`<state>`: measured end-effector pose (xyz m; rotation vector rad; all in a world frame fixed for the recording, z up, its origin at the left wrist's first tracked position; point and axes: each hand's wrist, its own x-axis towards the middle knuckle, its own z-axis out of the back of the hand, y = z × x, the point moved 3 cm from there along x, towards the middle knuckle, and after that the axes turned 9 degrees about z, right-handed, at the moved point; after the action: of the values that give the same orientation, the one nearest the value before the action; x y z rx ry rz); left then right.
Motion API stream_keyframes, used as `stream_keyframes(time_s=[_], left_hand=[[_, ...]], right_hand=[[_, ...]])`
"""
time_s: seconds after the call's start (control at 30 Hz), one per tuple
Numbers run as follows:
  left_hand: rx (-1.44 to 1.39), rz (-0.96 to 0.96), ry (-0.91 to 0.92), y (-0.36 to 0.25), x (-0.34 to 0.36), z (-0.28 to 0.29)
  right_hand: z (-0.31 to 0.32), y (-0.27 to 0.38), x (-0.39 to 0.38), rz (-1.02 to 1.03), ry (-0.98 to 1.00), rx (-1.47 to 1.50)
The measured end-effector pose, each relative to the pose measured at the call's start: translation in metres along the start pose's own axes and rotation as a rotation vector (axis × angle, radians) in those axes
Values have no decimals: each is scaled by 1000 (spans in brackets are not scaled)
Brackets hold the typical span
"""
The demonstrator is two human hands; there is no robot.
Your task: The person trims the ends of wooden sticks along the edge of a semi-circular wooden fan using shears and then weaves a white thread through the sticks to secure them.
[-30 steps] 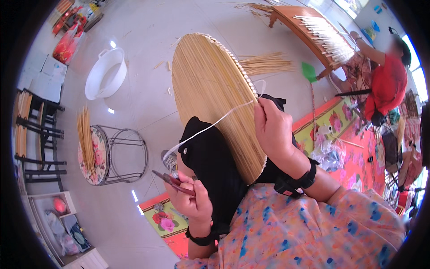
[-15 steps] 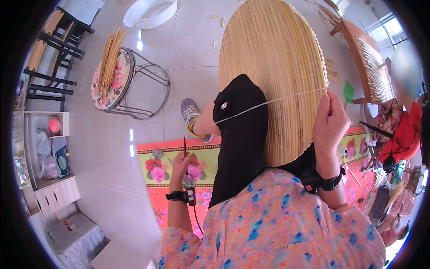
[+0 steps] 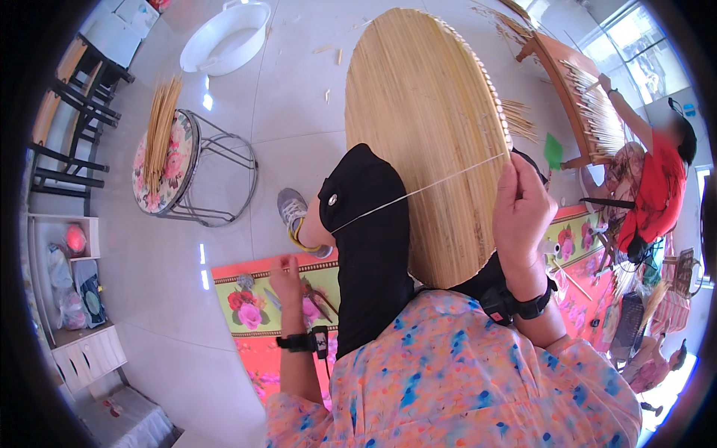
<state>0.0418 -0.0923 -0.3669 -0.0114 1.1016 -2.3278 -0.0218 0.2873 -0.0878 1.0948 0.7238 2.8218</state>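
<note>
My right hand (image 3: 521, 201) is closed on the right edge of an oval mat of golden straw strips (image 3: 422, 104), pinching a thin white cord (image 3: 448, 181) drawn across it and my black-covered knee. Small pale pieces line the mat's right rim. My left hand (image 3: 286, 275) is down beside my left leg, fingers loosely apart, seemingly holding nothing. Pliers or a similar tool (image 3: 320, 304) lie near it on a floral floor mat (image 3: 252, 313).
A stool (image 3: 181, 198) bears straw sticks (image 3: 159, 134); beyond are a white tub (image 3: 209, 45), folded chairs (image 3: 63, 157) and shelving (image 3: 78, 291). A co-worker in red (image 3: 657, 179) works at a low wooden table (image 3: 567, 127) with pale sticks. Another person (image 3: 653, 362) is at the lower right.
My left hand has lowered and let go of the pointed tool it held earlier. The cord now lies lower across my knee. My right hand still grips the edge; the view has shifted.
</note>
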Motion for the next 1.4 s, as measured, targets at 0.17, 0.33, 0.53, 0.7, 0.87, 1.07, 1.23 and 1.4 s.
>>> stream_keyframes(time_s=[0.17, 0.33, 0.53, 0.7, 0.87, 1.07, 1.23, 1.4], left_hand=[[-164, -572, 14, -190, -34, 72], [-9, -665, 98, -216, -48, 50], [37, -697, 178, -223, -43, 54], [74, -666, -28, -225, -37, 102], [116, -516, -254, -200, -15, 159], [438, -551, -54, -199, -15, 156], [-352, -415, 494, -314, -88, 86], [-441, -250, 716, -329, -99, 41]], right_hand=[[0, 15, -6, 16, -31, 104], [3, 12, -11, 18, -31, 110], [4, 3, -16, 17, -37, 137], [1, 1, -19, 28, -35, 177], [0, 4, -21, 27, -41, 206], [2, 23, -22, 82, -27, 301], [1, 32, -28, 112, -2, 356], [1, 39, -31, 91, 20, 408]])
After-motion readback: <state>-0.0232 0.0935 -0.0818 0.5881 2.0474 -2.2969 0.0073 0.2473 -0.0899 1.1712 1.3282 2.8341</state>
